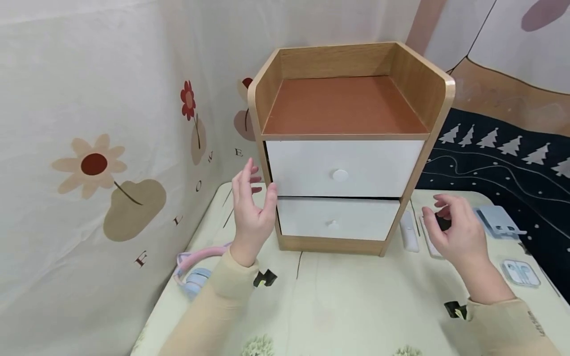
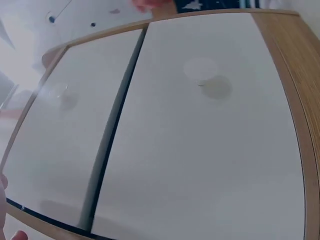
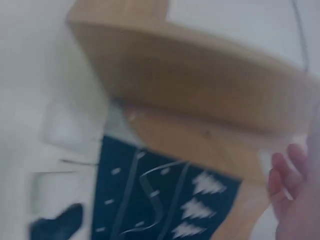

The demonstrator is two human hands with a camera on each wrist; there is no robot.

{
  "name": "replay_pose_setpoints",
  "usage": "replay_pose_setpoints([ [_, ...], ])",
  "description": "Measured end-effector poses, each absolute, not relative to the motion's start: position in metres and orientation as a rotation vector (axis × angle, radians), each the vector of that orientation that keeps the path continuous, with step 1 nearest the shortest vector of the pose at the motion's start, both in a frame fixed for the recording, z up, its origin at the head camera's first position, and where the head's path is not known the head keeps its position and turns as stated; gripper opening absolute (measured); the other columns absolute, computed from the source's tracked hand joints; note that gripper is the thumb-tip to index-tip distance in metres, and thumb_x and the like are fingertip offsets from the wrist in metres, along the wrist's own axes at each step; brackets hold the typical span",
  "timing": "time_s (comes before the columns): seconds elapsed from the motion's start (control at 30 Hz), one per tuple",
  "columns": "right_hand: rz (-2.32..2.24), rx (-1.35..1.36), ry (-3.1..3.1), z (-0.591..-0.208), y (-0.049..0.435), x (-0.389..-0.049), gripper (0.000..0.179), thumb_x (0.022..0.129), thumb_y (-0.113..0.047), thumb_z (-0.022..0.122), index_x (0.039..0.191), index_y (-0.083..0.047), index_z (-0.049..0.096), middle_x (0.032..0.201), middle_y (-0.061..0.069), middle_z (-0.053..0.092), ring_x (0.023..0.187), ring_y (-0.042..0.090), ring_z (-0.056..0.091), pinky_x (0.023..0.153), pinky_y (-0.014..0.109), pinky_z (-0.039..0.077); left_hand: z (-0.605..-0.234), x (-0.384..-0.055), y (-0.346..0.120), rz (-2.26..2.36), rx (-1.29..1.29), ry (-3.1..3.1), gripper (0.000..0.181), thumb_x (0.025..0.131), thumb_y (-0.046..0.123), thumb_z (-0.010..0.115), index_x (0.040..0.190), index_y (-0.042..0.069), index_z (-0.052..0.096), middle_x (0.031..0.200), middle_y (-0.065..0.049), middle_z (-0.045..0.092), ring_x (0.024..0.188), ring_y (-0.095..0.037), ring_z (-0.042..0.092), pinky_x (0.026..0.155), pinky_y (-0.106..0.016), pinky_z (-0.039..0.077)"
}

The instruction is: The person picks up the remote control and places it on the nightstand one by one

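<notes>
A small wooden cabinet (image 1: pixel 334 245) stands on the table, with a brown open top shelf (image 1: pixel 343 106). It has a white upper drawer (image 1: pixel 307 165) with a round knob (image 1: pixel 340 175) and a white lower drawer (image 1: pixel 307 217) with another knob (image 1: pixel 332 224). A dark gap runs between the drawer fronts. My left hand (image 1: pixel 254 212) is raised beside the cabinet's left edge, fingers extended; fingertips (image 2: pixel 4 181) show at the left wrist view's edge. To the cabinet's right hovers my right hand (image 1: pixel 463 232), fingers loosely bent, holding nothing in the right wrist view.
Pink and blue headphones (image 1: pixel 196 279) lie at the left. On the right are a white elongated object (image 1: pixel 408 231), a light-blue object (image 1: pixel 500 220), a clear earphone case (image 1: pixel 521 273) and a dark item (image 3: pixel 57 224), blurred. Patterned cloth (image 1: pixel 507 173) hangs behind.
</notes>
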State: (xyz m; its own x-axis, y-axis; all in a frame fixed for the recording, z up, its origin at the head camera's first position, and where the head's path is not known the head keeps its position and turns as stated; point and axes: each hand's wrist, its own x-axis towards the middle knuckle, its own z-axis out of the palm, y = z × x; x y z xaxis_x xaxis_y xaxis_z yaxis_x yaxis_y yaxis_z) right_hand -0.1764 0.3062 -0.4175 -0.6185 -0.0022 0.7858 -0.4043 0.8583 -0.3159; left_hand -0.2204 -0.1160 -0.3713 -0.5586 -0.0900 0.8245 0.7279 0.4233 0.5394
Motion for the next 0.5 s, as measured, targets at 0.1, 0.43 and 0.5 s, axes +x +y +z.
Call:
replay_pose_setpoints([
  [0.1,0.637,0.080,-2.355,-0.438,0.318,-0.179,0.043,0.105,-0.024,0.064,0.136,0.005,0.062,0.117,0.025,0.063,0.093,0.036,0.059,0.077,0.030,0.041,-0.378,-0.224,-0.114,-1.342,-0.481,-1.873,0.066,0.109,0.016,0.061,0.171,0.008,0.036,0.151,-0.021,0.054,0.127,-0.036,0.061,0.105,-0.041,0.055],
  [0.43,0.701,-0.196,-2.797,-0.491,0.326,-0.197,0.067,0.112,-0.046,0.056,0.152,0.008,0.050,0.139,0.039,0.053,0.111,0.056,0.062,0.088,0.067,0.052,-0.390,-0.235,-0.115,-1.458,-0.424,-1.883,0.058,0.113,0.012,0.058,0.169,0.013,0.043,0.147,-0.018,0.064,0.130,-0.033,0.066,0.102,-0.038,0.059],
  [0.5,0.689,-0.216,-2.877,-0.497,0.323,-0.200,0.070,0.111,-0.047,0.055,0.155,0.008,0.046,0.143,0.042,0.048,0.116,0.062,0.060,0.091,0.072,0.052,-0.394,-0.235,-0.115,-1.450,-0.413,-1.880,0.056,0.112,0.012,0.060,0.167,0.013,0.048,0.144,-0.018,0.066,0.127,-0.033,0.068,0.099,-0.035,0.060],
])
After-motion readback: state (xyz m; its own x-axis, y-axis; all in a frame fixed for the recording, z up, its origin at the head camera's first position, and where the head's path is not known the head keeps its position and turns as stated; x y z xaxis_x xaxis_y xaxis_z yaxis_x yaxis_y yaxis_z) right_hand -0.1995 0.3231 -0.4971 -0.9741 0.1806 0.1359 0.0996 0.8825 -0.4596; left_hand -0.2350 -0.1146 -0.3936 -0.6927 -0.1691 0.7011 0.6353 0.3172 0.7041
